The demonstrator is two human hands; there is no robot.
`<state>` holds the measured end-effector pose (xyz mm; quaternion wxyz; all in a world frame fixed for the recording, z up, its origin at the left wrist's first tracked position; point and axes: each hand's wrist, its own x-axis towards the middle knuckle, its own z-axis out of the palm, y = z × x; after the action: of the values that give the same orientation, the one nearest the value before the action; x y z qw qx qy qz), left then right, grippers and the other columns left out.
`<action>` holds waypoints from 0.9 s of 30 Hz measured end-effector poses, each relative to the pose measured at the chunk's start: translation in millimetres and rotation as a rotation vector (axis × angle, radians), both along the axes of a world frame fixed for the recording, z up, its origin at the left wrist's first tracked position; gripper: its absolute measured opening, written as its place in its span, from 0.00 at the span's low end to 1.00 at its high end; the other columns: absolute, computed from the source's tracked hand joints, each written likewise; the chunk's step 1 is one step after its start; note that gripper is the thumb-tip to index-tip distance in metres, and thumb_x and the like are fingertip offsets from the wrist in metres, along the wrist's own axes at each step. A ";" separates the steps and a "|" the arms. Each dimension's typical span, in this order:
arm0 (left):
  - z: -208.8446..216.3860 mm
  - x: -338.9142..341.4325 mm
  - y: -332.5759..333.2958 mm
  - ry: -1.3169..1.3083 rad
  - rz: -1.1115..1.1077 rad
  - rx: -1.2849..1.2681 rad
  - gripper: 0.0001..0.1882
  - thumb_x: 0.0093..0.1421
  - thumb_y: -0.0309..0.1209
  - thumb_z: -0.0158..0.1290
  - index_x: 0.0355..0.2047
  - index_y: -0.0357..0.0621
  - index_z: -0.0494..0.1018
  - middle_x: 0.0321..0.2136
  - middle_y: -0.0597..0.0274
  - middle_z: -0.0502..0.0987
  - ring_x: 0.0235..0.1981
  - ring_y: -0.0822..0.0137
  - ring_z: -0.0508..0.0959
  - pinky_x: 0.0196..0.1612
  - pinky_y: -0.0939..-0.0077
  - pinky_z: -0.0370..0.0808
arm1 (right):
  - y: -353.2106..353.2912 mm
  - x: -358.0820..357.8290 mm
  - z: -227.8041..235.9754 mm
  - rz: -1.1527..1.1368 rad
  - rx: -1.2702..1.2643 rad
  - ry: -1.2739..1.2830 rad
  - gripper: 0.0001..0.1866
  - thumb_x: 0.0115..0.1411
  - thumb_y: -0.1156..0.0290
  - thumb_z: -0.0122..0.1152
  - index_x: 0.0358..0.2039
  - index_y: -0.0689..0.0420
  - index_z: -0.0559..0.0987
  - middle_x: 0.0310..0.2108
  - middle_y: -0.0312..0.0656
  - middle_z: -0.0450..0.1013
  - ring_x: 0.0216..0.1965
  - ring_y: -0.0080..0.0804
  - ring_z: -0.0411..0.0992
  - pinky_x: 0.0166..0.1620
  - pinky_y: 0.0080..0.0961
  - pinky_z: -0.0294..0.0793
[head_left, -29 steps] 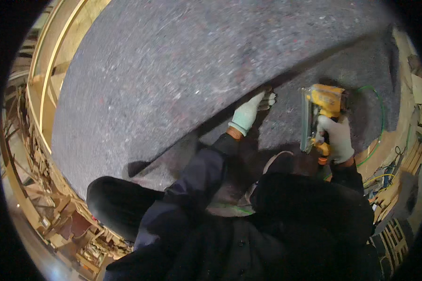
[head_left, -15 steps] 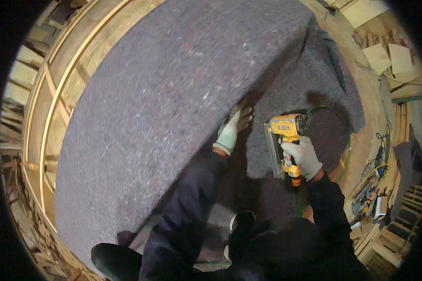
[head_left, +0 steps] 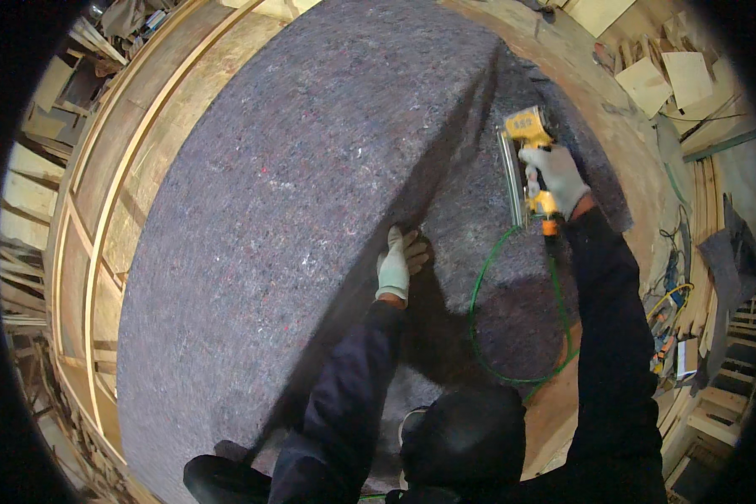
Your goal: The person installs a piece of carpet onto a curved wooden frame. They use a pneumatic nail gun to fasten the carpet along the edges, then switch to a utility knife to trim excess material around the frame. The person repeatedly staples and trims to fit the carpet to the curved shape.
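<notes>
A large sheet of grey speckled felt (head_left: 252, 193) spreads before me, with a fold or raised edge running diagonally across it. My left hand (head_left: 401, 265), in a pale glove, rests against the felt at that fold with its fingers apart. My gloved right hand (head_left: 556, 179) is wrapped around the handle of a yellow nail gun (head_left: 528, 126). The gun is held over the felt on the right side, its silver magazine to the left of the grip. From it a green air hose (head_left: 476, 302) loops down over the felt.
Curved wooden framing (head_left: 109, 202) borders the felt on the left. On the right runs a bare wooden rim (head_left: 647, 202), with tools and cables (head_left: 665, 311), plywood pieces (head_left: 687, 80) and slatted wood (head_left: 722, 412) beyond. My knee (head_left: 462, 433) is at the lower middle.
My right hand has carried the nail gun forward, away from me, and the hose now loops below it. My left hand has shifted slightly in the picture, still at the fold. The view has moved too.
</notes>
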<state>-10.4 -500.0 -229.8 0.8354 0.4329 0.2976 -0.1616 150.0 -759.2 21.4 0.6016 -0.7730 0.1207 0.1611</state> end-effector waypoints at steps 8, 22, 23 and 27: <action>-22.5 4.5 -12.5 0.042 -0.006 0.036 0.44 0.66 0.69 0.37 0.56 0.39 0.75 0.43 0.49 0.83 0.39 0.60 0.83 0.42 0.69 0.74 | 34.1 87.3 -46.9 -0.015 -0.064 0.040 0.08 0.60 0.66 0.62 0.28 0.55 0.75 0.17 0.34 0.67 0.15 0.24 0.66 0.18 0.27 0.67; 45.3 113.5 -32.4 -0.163 -0.231 -0.053 0.39 0.72 0.60 0.35 0.72 0.48 0.52 0.62 0.51 0.70 0.55 0.52 0.75 0.61 0.53 0.68 | 46.4 153.3 -116.4 0.021 -0.659 0.004 0.18 0.53 0.63 0.62 0.37 0.65 0.83 0.37 0.53 0.82 0.39 0.46 0.82 0.39 0.39 0.79; 50.1 125.9 -35.6 -0.256 -0.235 0.006 0.41 0.71 0.62 0.35 0.73 0.48 0.51 0.63 0.52 0.69 0.54 0.51 0.75 0.61 0.53 0.68 | 44.8 152.1 -115.7 0.019 -0.679 0.001 0.17 0.53 0.64 0.63 0.35 0.65 0.83 0.34 0.52 0.82 0.35 0.46 0.82 0.37 0.40 0.80; 54.1 149.4 -44.3 -0.055 -0.329 0.029 0.48 0.64 0.72 0.34 0.74 0.55 0.51 0.66 0.57 0.66 0.58 0.53 0.73 0.61 0.51 0.66 | 19.1 153.6 -95.1 0.077 -0.305 0.096 0.11 0.54 0.68 0.66 0.26 0.64 0.79 0.18 0.44 0.74 0.14 0.36 0.72 0.18 0.38 0.70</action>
<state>139.0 -544.3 -175.6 0.7992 0.4919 0.2020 -0.2803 303.6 -740.1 -73.8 0.4643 -0.8509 0.1424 0.2005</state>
